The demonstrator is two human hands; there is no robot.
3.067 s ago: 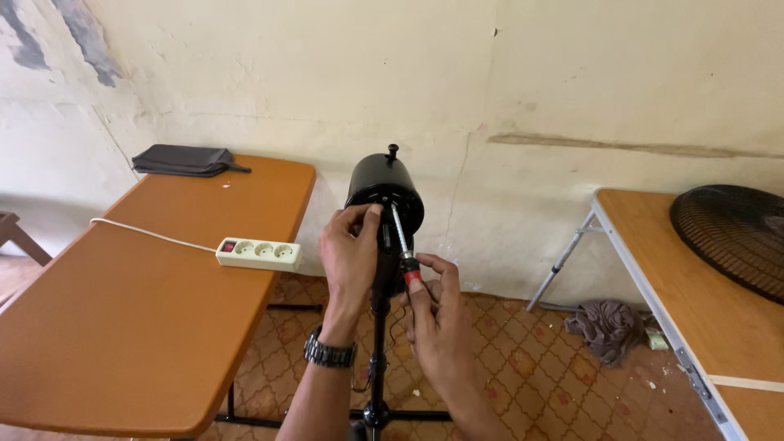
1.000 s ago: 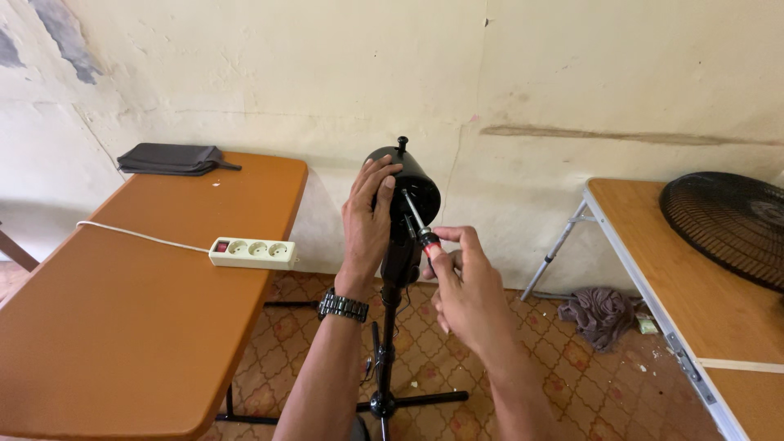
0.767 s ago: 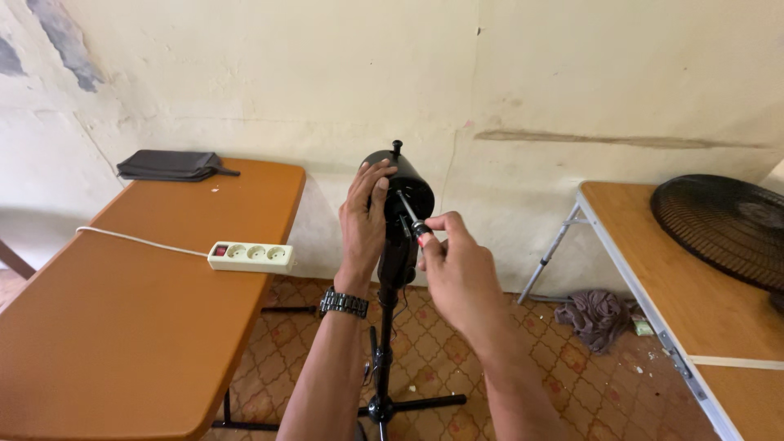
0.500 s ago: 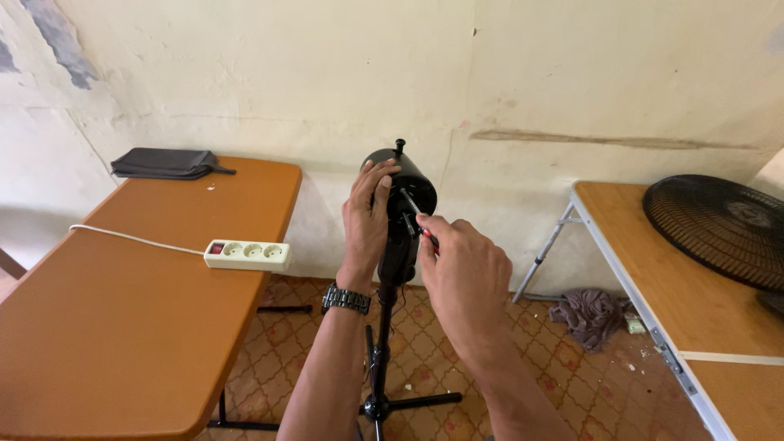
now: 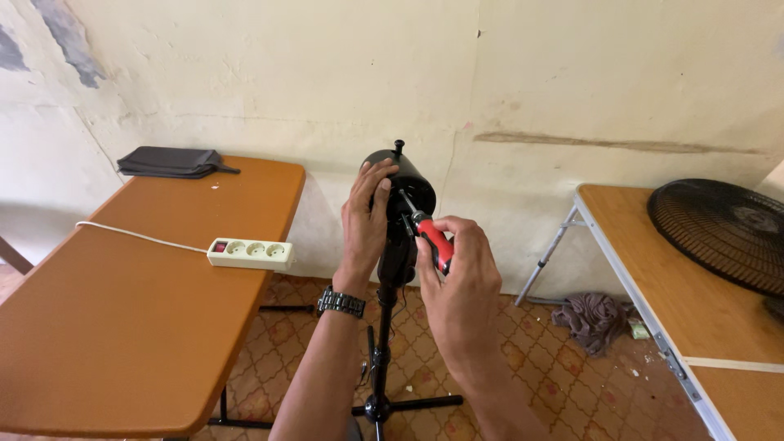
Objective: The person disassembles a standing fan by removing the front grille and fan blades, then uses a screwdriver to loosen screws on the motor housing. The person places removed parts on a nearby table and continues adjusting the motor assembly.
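Screwdriver (image 5: pixel 433 241), red-handled, gripped in my right hand (image 5: pixel 461 286), its tip set against the black fan motor housing (image 5: pixel 408 184) atop the stand (image 5: pixel 380 343); my left hand (image 5: pixel 363 220) clasps the housing, steadying it.

A left hand (image 5: pixel 365 214) steadies a black motor housing (image 5: pixel 406 181) atop a black stand (image 5: pixel 382 343). The right hand (image 5: pixel 459 282) grips a red-handled screwdriver (image 5: pixel 428 231), its tip against the housing. On the left orange table (image 5: pixel 122 310) lie a white power strip (image 5: pixel 250 252) and a dark pouch (image 5: pixel 169 161). A black fan grille (image 5: pixel 723 233) rests on the right table (image 5: pixel 727 343).
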